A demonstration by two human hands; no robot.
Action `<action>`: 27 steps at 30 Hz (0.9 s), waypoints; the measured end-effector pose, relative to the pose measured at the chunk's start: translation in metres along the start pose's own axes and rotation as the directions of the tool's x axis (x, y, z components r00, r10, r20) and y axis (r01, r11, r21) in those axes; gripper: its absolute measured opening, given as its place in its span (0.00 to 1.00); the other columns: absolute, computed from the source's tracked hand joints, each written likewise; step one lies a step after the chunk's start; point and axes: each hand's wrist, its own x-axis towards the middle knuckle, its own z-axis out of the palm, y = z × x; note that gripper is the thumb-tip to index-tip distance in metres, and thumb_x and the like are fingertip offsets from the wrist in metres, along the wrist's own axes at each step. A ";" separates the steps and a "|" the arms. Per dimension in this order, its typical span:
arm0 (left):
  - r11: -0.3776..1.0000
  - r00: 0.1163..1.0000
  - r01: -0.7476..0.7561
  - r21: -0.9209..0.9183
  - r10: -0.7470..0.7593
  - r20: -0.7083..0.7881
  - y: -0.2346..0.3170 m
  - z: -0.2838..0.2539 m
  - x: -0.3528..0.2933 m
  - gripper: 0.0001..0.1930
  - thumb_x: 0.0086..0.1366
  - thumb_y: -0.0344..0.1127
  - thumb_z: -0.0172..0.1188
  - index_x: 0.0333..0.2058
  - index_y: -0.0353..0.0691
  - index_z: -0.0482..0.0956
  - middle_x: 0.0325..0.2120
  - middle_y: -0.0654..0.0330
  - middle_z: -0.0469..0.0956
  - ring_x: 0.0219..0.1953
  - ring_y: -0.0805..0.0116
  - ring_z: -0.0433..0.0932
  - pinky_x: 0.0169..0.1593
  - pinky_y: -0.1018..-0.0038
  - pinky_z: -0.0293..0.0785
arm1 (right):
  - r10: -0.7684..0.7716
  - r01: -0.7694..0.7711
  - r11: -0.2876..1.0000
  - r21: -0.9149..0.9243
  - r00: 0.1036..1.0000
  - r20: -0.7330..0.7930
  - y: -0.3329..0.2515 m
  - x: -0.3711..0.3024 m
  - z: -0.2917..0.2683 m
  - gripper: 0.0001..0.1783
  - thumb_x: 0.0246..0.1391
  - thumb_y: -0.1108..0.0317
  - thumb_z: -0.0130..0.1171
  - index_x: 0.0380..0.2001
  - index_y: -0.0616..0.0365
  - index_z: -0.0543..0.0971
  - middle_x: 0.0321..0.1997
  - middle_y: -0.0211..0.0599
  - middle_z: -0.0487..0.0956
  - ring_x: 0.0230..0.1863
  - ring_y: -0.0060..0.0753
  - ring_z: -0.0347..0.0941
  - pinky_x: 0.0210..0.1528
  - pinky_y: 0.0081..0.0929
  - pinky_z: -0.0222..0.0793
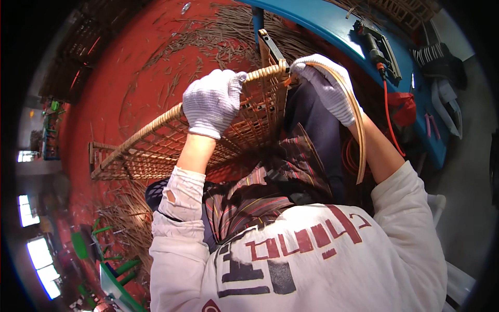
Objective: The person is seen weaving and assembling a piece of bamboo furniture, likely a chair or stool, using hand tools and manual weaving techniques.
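An open-weave rattan panel [150,162] leans across my lap, its top rail [161,120] wound with pale cane strip. My left hand [212,101], in a white knitted glove, is closed around that rail near its right end. At the corner, my gloved right hand [327,86] pinches a long, flat cane strip [358,122]. The strip arches over the back of this hand and hangs down past my forearm. Beside the corner, a dark-topped leg or bar [271,46] sticks up. My right fingertips are partly hidden by the glove and strip.
A blue bench [317,23] at the far right carries a nail gun [377,49] with a red air hose [391,119], a red cloth [401,108] and pink-handled tool [431,126]. Loose cane offcuts [223,31] litter the red floor. Green-framed stools [117,281] stand at lower left.
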 end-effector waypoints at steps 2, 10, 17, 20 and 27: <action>0.999 0.999 -0.037 0.027 0.036 0.014 -0.007 0.002 0.002 0.13 0.67 0.47 0.53 0.27 0.49 0.81 0.23 0.62 0.77 0.23 0.58 0.77 0.29 0.65 0.72 | -0.047 0.042 0.992 -0.119 0.998 -0.037 0.005 0.007 0.004 0.08 0.60 0.71 0.57 0.39 0.62 0.79 0.35 0.32 0.80 0.38 0.20 0.75 0.43 0.19 0.72; 0.998 0.998 -0.066 -0.018 0.066 -0.002 -0.025 0.006 0.010 0.12 0.66 0.46 0.53 0.29 0.50 0.81 0.23 0.62 0.78 0.26 0.60 0.78 0.31 0.67 0.73 | -0.004 -0.011 0.977 -0.213 0.997 -0.071 0.013 0.027 0.018 0.11 0.61 0.64 0.57 0.41 0.61 0.80 0.37 0.30 0.81 0.37 0.19 0.75 0.44 0.19 0.71; 0.949 1.000 0.013 -0.315 -0.011 0.009 -0.022 0.004 0.009 0.12 0.68 0.43 0.52 0.35 0.46 0.82 0.29 0.58 0.81 0.30 0.59 0.80 0.36 0.68 0.75 | 0.391 -0.308 0.885 0.349 0.898 -0.199 0.028 0.024 0.023 0.14 0.59 0.61 0.61 0.44 0.56 0.82 0.35 0.26 0.81 0.33 0.11 0.74 0.32 0.13 0.72; 0.962 0.995 -0.069 -0.265 0.046 -0.092 -0.022 -0.003 0.008 0.12 0.68 0.43 0.52 0.35 0.44 0.82 0.29 0.57 0.81 0.31 0.57 0.80 0.37 0.67 0.74 | 0.281 -0.204 0.905 0.372 0.945 -0.165 0.040 0.024 0.018 0.14 0.59 0.61 0.60 0.44 0.57 0.82 0.37 0.26 0.81 0.33 0.12 0.74 0.35 0.14 0.72; 0.996 0.993 0.083 -0.037 -0.086 -0.084 -0.053 -0.047 -0.033 0.09 0.65 0.41 0.56 0.36 0.45 0.81 0.31 0.60 0.79 0.34 0.59 0.76 0.42 0.65 0.69 | 0.241 -0.233 0.970 0.063 0.951 -0.196 0.031 0.017 0.018 0.14 0.61 0.67 0.55 0.48 0.58 0.81 0.39 0.30 0.82 0.38 0.17 0.74 0.39 0.17 0.69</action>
